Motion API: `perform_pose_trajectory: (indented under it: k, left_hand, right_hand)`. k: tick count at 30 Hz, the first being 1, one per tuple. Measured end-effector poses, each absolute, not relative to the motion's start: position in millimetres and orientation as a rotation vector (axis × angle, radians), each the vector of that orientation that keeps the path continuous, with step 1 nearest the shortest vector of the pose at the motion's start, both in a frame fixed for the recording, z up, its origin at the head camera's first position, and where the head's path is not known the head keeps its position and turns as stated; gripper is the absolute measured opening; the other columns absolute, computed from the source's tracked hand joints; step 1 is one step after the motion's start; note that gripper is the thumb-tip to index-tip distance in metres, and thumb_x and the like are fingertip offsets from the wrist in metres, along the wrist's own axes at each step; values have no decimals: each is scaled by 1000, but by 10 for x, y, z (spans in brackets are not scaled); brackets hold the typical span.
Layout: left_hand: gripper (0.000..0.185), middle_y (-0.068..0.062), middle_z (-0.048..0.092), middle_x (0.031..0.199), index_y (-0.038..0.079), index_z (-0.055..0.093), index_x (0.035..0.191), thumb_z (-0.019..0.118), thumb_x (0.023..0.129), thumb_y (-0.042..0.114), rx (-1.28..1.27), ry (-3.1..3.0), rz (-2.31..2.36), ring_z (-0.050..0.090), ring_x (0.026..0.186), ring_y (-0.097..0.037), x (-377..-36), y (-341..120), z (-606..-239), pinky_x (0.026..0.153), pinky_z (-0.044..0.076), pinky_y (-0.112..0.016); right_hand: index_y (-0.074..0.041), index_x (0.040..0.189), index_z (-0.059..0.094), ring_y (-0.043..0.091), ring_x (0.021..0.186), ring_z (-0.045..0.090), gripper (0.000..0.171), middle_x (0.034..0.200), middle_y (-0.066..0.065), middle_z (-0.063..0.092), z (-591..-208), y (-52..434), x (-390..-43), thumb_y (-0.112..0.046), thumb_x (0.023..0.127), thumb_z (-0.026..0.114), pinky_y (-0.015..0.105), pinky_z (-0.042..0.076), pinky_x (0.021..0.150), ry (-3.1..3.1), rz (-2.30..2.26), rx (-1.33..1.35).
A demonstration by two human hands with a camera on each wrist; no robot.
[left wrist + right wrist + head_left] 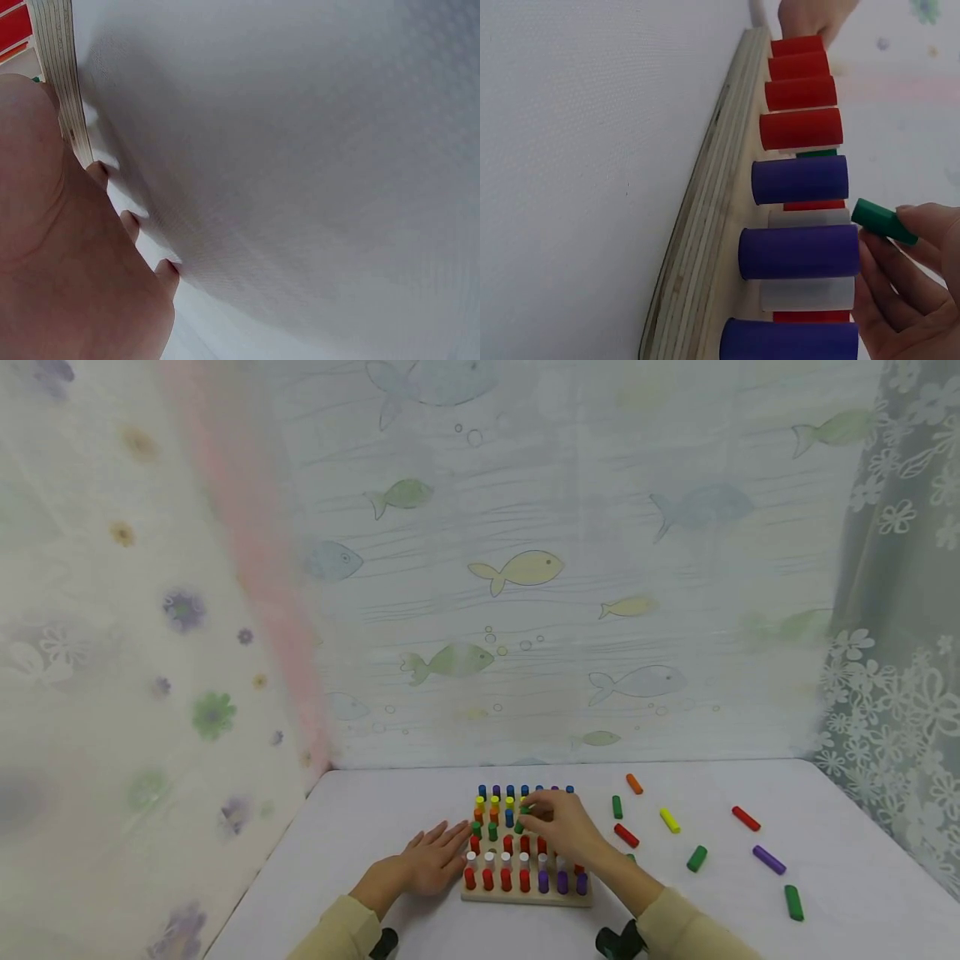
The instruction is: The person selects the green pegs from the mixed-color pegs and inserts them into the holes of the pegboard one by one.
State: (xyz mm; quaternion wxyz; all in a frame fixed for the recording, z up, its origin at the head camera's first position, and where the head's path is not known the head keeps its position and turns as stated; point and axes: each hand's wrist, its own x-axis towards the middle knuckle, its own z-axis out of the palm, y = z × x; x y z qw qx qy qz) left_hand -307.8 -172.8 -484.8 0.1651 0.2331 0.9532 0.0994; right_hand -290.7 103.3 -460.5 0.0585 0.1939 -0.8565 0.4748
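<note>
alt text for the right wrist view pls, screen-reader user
The right hand pinches a green peg in its fingertips, just above a wooden pegboard seen side-on. Along the board's near edge stand four red pegs and then three purple pegs, with white pegs behind; the left hand shows at the board's far end.

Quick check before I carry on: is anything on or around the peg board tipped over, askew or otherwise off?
Nothing looks damaged. The pegs in the wooden peg board stand upright. Loose pegs lie flat on the table to its right, among them a red peg and a purple peg. The right hand pinches a green peg; the left hand steadies the board's edge.
</note>
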Motion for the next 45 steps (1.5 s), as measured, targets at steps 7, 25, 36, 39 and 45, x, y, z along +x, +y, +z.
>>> perform_pose_trajectory:
  k: [7,25,36,39,45]
  left_hand:
    - [65,0,24,170,20,25,164,35,109,53,668,2715,272,17,157,-34,-3021,-1714,-4768,122,13,-66]
    - [66,2,23,170,23,24,164,33,108,56,682,2726,283,16,157,-34,-3081,-1738,-4872,122,12,-66]
    - [61,-1,28,169,18,30,163,41,109,45,654,2731,251,20,156,-33,-2981,-1671,-4726,122,16,-63]
    - [61,-1,28,168,18,30,163,41,109,45,656,2736,244,21,156,-33,-2966,-1662,-4709,122,17,-63]
    - [61,-1,28,169,18,29,163,40,109,44,656,2736,250,20,156,-33,-2966,-1659,-4697,122,16,-63]
  right_hand:
    - [-4,114,71,13,84,66,19,97,1,75,-4664,964,-2956,-13,98,70,26,58,74,-2612,1390,609]
    - [0,115,72,21,91,72,20,101,8,77,-4719,858,-2991,-8,97,70,42,61,84,-2649,1248,650]
    - [0,116,73,18,89,71,22,98,6,77,-4718,811,-2980,-8,96,71,41,61,83,-2678,1221,639]
    - [0,115,73,19,90,72,21,98,6,77,-4720,807,-2977,-8,96,72,42,61,84,-2672,1209,643]
    - [0,111,75,19,88,71,18,96,5,77,-4715,803,-2977,-6,95,72,41,61,82,-2653,1205,678]
